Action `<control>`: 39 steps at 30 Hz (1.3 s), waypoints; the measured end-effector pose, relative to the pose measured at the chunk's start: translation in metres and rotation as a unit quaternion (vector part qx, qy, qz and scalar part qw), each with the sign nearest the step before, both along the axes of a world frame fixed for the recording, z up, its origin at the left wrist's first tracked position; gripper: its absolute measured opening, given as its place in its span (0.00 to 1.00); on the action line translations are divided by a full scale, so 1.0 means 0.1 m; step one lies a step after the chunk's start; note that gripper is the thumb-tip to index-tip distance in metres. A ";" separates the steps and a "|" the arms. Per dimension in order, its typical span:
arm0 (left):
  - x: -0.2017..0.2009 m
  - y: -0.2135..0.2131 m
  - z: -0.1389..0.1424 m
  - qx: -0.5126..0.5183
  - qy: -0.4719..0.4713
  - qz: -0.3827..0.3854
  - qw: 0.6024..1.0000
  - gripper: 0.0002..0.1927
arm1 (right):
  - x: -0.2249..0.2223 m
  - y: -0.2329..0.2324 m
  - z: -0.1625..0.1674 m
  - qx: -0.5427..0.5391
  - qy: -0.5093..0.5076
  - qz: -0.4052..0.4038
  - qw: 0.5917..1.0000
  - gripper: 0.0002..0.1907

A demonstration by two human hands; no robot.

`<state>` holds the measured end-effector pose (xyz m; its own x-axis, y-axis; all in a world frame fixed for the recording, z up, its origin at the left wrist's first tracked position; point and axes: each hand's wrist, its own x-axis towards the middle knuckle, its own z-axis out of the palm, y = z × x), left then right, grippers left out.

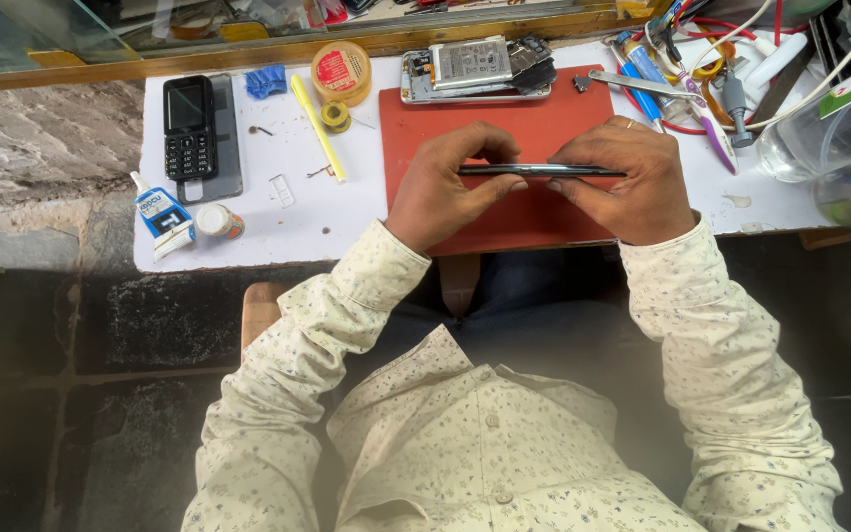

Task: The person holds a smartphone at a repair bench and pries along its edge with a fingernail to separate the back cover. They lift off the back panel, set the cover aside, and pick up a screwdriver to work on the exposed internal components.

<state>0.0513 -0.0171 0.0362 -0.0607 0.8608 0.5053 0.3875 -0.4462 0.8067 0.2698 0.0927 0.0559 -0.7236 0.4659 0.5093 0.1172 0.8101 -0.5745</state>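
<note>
A thin dark phone panel [534, 170] is held edge-on between both hands above a red work mat [504, 113]. My left hand [445, 187] grips its left end with fingers curled over the top edge and thumb below. Gripping the right end is my right hand [627, 182], a ring on one finger. An opened phone body [475, 69] with its battery showing lies at the mat's far edge.
On the white bench top [248, 217]: a black keypad phone [189, 123] on a grey panel, a yellow pen [317, 128], a round tin [341, 71], a glue tube [162, 215], a small bottle [219, 221]. Tweezers [642, 87], tools, cables and a clear jar [819, 138] crowd the right.
</note>
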 end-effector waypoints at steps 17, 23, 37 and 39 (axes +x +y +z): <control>0.08 0.02 -0.22 0.058 0.028 0.013 0.998 0.11 | 0.08 -0.19 -0.25 0.212 0.058 -0.075 0.973 0.16; 0.07 0.05 -0.22 0.022 -0.009 -0.001 1.000 0.12 | 0.00 -0.25 -0.33 0.279 0.058 -0.076 0.955 0.15; 0.01 0.15 -0.25 0.009 -0.050 0.000 0.999 0.13 | 0.02 -0.05 -0.17 0.273 -0.003 -0.027 0.962 0.18; 0.00 0.17 -0.26 0.011 -0.060 -0.001 0.998 0.13 | 0.01 -0.02 -0.14 0.268 -0.007 -0.020 0.963 0.17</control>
